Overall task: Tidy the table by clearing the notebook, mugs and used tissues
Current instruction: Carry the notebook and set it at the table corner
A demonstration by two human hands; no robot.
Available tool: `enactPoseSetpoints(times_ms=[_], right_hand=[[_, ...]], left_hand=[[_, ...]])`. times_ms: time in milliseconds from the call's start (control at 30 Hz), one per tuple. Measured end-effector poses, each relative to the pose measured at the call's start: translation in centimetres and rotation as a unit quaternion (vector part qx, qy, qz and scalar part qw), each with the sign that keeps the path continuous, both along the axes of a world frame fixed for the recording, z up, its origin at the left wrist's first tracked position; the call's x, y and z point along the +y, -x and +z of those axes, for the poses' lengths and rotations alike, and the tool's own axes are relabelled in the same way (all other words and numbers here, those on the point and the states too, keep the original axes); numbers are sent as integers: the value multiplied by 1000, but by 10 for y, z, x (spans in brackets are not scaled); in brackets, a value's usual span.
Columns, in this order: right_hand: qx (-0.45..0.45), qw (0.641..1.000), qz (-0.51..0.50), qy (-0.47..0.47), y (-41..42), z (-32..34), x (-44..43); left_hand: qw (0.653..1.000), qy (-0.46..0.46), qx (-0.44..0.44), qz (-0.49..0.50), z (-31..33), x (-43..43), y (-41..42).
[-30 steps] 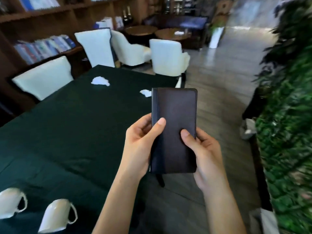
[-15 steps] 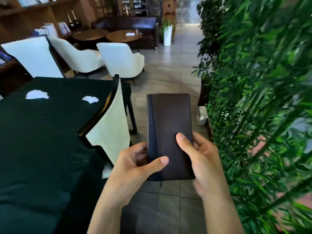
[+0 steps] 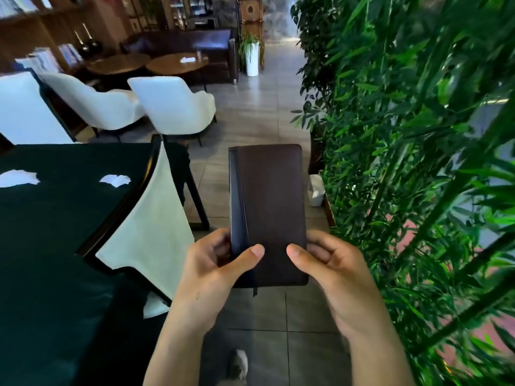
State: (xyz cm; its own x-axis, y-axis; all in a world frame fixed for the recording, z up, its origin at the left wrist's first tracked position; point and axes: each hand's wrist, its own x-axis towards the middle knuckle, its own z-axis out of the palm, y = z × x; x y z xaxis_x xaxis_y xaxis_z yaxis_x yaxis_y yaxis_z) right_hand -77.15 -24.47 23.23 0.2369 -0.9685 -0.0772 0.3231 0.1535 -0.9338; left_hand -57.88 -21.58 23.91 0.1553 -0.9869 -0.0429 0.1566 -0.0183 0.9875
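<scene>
Fingers of left hand curled behind spine edge of notebook, thumb pressed flat on front cover near lower left corner. Fingers of right hand wrapped behind opposite long edge, thumb laid across cover from 3 o'clock. Both hands clamped on lower end of notebook, thumbs pointing toward each other, tips apart. Notebook shut, dark brown with darker spine strip along left edge, held upright at frame centre, above tiled floor, off to 3 o'clock of table. Thin ribbon marker dangling from bottom edge. Shoe tip at 6 o'clock, on floor.

At 9 o'clock, table under dark green cloth, corner reaching toward left wrist. White-backed chair in black frame tucked against table edge, just beside left hand. Further along tabletop, toward 10 o'clock, two crumpled used tissues: nearer tissue close to chair top, farther tissue at left frame edge, well apart.

At 3 o'clock, dense bamboo-like foliage filling right side; small white box at its foot, just right of notebook.

Toward 11 o'clock, white armchairs beyond table end. Behind them, round wooden tables, dark sofa, tall white planter at 12 o'clock. Bookshelves at far 10 o'clock, blurred.
</scene>
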Motion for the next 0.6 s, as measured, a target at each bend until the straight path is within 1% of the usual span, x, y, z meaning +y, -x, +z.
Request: enactPoseSetpoints(times_ms=[167, 300, 600], right_hand=[[2, 999, -40, -5, -19, -4, -41], [13, 999, -31, 20, -50, -3, -86], [8, 999, -38, 31, -127, 9, -188]], left_hand=[[1000, 1, -2, -10, -7, -45, -19], [1000, 12, -11, -5, -7, -91, -50], [999, 27, 23, -10, 0, -195, -126]])
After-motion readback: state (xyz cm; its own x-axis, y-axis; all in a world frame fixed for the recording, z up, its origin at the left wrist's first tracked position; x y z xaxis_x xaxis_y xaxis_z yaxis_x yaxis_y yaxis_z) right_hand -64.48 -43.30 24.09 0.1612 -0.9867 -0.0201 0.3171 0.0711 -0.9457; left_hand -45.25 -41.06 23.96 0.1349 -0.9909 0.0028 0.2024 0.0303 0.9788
